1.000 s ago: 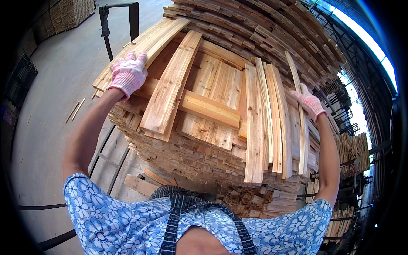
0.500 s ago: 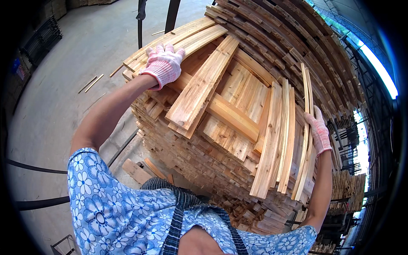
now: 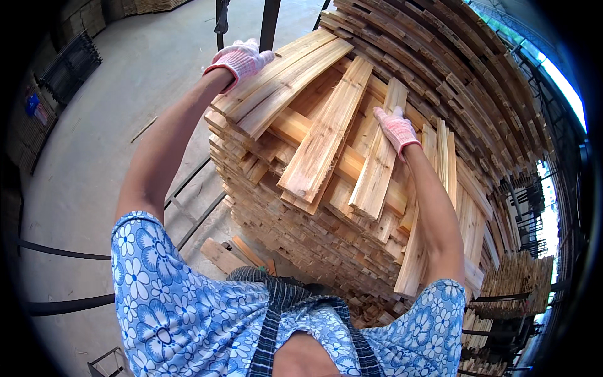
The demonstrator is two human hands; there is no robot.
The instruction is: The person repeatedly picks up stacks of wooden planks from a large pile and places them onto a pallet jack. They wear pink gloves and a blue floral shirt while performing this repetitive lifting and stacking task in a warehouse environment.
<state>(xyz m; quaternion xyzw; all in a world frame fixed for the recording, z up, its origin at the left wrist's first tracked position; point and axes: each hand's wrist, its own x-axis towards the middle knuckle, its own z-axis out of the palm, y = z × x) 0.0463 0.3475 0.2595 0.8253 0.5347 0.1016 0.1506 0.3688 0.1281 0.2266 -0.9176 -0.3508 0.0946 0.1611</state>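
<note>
My left hand [image 3: 242, 61], in a white and pink knitted glove, is at the left edge of the pile with its fingers apart and nothing in them. Beside it, two pale planks [image 3: 292, 78] lie next to each other; whether the hand touches them I cannot tell. My right hand [image 3: 397, 131], gloved the same way, grips a wooden plank [image 3: 372, 188] that slants over the top of the pile. Between my hands lies another plank [image 3: 326, 135] with rough edges. Under these runs a crosswise timber [image 3: 295, 124].
The boards rest on a tall stack [image 3: 270, 213] of lumber. Behind rises a higher stack of layered boards [image 3: 440, 69]. More loose planks [image 3: 468, 213] lie to the right. Dark metal posts [image 3: 269, 25] stand beyond my left hand. Offcuts [image 3: 221, 254] are on the concrete floor [image 3: 138, 75].
My right hand has left the narrow strips on the right and moved left, now gripping a plank near the middle of the pile. My left hand has shifted toward the pile's outer edge.
</note>
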